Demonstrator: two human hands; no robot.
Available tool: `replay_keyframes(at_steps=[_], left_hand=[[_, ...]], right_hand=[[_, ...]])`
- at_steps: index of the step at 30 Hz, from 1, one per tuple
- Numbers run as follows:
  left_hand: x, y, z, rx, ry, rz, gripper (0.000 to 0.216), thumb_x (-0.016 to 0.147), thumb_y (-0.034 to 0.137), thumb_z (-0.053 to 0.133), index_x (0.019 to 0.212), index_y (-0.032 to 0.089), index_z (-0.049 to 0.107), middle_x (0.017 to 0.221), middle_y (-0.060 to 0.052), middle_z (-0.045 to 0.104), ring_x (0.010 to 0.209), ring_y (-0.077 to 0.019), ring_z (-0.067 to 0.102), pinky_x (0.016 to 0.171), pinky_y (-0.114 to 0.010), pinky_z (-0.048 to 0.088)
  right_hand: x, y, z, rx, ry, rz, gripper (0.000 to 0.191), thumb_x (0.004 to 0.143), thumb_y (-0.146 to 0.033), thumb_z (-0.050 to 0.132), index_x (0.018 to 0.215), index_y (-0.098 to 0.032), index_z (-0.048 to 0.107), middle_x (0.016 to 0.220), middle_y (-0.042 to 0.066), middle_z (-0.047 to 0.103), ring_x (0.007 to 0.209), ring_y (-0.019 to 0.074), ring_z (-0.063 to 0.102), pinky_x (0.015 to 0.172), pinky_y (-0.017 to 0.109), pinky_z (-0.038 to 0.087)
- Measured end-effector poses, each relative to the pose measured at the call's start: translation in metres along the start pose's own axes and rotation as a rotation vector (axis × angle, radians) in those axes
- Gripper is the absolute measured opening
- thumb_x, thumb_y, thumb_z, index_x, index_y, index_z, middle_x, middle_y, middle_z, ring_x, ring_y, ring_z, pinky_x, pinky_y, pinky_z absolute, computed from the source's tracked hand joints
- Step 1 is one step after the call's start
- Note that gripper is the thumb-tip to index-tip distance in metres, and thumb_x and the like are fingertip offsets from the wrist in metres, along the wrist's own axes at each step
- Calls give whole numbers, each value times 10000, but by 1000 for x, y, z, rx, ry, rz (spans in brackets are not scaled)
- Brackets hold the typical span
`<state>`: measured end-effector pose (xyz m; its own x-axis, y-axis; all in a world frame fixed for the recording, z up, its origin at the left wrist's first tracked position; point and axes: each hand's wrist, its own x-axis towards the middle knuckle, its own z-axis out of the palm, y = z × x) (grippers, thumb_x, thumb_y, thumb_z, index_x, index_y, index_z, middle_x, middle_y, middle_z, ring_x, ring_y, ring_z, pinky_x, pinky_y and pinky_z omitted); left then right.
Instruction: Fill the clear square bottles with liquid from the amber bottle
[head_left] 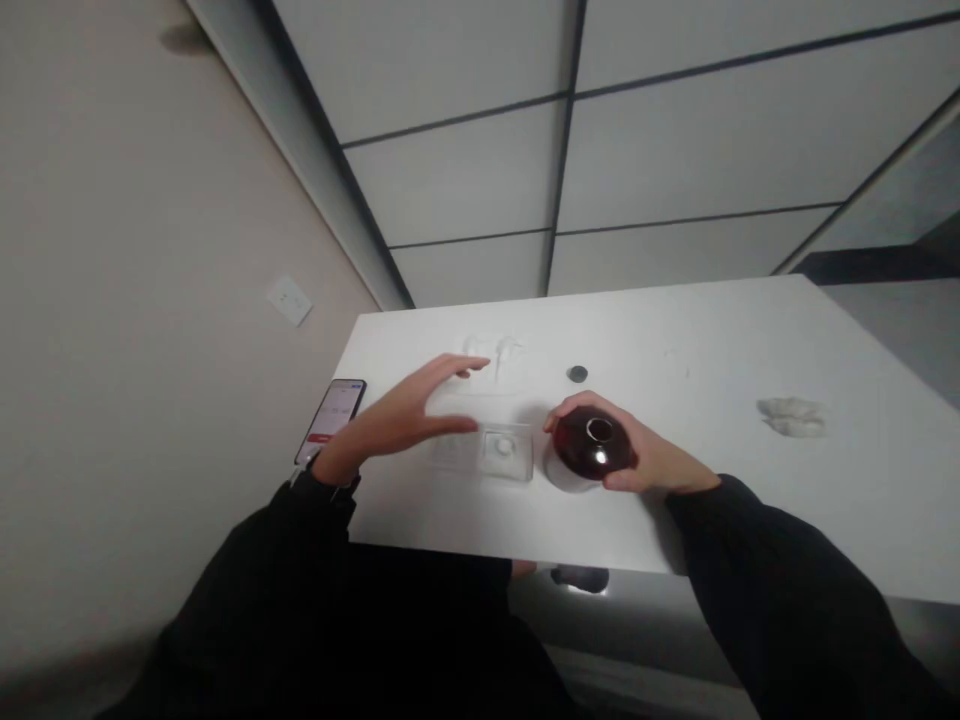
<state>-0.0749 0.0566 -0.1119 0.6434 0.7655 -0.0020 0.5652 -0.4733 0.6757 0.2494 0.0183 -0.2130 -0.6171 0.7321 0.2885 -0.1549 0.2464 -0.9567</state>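
Observation:
My right hand (645,455) is wrapped round a dark red-brown bottle (581,445) with a round shoulder and a pale lower part. A ring-shaped mouth shows on its top, and it stands on or just above the white table. My left hand (409,410) hovers with thumb and fingers spread, holding nothing. Between the hands lies a clear plastic case (517,472) with a small white ring-like item (505,447) inside. Beyond the left fingertips are clear, thin plastic pieces (506,350), too faint to name. A small dark round disc (577,373), like a cap, lies behind the bottle.
A phone (334,408) with a lit screen lies at the left edge of the white table (675,340). Toward the right is a crumpled whitish piece (793,417), perhaps cloth or tissue. A wall with a socket (289,300) borders the left; panelled doors (480,190) stand behind.

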Motion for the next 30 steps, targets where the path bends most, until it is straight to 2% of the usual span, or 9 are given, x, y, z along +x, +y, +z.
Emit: replay_keyframes(at_steps=[2,4,6,9,13,17,21,24,30], left_hand=[[-35,-22,25,-97,30,-93,912,792,559,887,1548,234,496,1610,-182,508,1471,-352,528,1257,-562,424],[-55,-39,51,-185,76,-156,965,777,527,903,1570,250,426,1646,-188,453,1526,-366,477,1277,-581,399],[-62,-50,70,-232,125,-180,985,780,455,907,1573,237,366,1650,-202,435,1539,-358,468,1299,-563,371],[-60,-56,82,-262,160,-199,930,763,369,909,1509,210,377,1588,-211,494,1462,-344,546,1250,-533,432],[-56,-59,84,-245,196,-214,797,745,386,921,1383,216,475,1427,-161,625,1330,-336,632,1158,-539,507],[-58,-60,85,-250,242,-210,776,711,414,959,1330,227,530,1378,-153,672,1295,-343,657,1110,-544,544],[-64,-53,78,-275,259,-201,739,684,385,983,1274,222,569,1338,-132,705,1261,-316,691,1069,-498,586],[-72,-43,67,-294,279,-176,732,685,389,985,1266,214,576,1339,-124,704,1230,-292,708,1046,-465,609],[-85,-16,43,-244,293,-161,715,733,407,957,1324,229,596,1418,-127,672,1296,-312,678,1051,-499,620]], right_hand=[[-12,-3,8,-40,24,-13,696,780,-552,885,1344,-262,598,1281,117,714,1161,287,708,994,475,580],[-25,-5,20,-79,66,-35,696,783,-584,865,1347,-271,604,1253,121,720,1139,296,721,958,462,594],[-37,-7,35,-108,103,-33,687,792,-587,854,1357,-285,607,1250,124,716,1126,298,728,940,448,602],[-47,-8,64,-99,148,-52,697,793,-614,846,1376,-325,597,1258,110,716,1125,294,735,919,429,610],[-38,-3,100,-30,133,-44,734,795,-605,856,1413,-340,562,1350,130,706,1174,314,734,954,465,603],[-18,6,120,30,111,-78,756,786,-614,872,1422,-358,553,1450,130,672,1245,317,712,1031,489,568],[-3,11,124,12,129,-68,753,779,-622,871,1400,-322,569,1450,145,665,1369,359,639,1139,559,496],[1,15,121,-8,144,-62,754,772,-620,865,1396,-315,570,1396,133,683,1314,346,661,1121,559,506],[9,24,112,-67,173,-26,802,725,-648,872,1375,-288,572,1313,124,686,1206,339,676,1068,546,523]])
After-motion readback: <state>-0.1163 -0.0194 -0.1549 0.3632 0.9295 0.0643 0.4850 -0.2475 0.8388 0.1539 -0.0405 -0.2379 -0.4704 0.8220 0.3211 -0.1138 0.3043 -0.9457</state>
